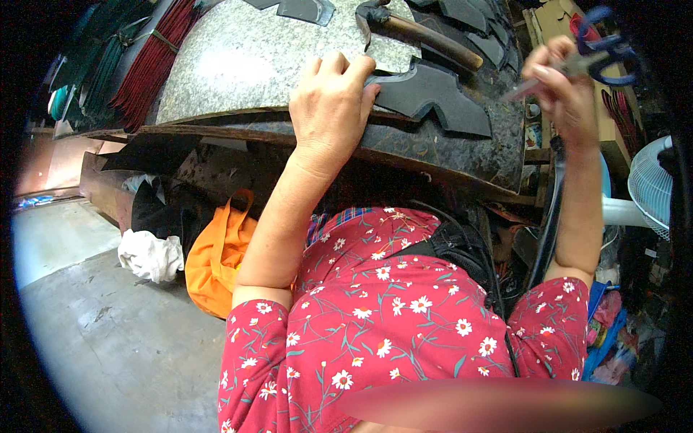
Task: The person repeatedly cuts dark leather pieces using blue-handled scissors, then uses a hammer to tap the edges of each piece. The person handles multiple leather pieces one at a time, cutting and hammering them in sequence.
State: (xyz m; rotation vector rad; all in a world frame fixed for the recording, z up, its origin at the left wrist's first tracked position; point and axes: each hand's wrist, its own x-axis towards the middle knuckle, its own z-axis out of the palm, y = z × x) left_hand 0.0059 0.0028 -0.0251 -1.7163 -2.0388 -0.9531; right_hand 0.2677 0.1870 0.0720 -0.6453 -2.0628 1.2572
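I am pressing my left hand [330,101] palm-down on the desk [433,148], fingers curled over the near edge of a speckled grey stone-like slab [245,58]. A flat, dark grey rubbery cut-out with stepped, notched edges [433,97] is lying at three o'clock from that hand, its tip touching my fingertips. My right hand [563,90] is hanging further out at three o'clock, closed around blue-handled metal scissors [588,58], blades pointing toward nine o'clock. A wooden-handled hammer [415,32] is resting at one o'clock from my left hand, on the slab's far edge.
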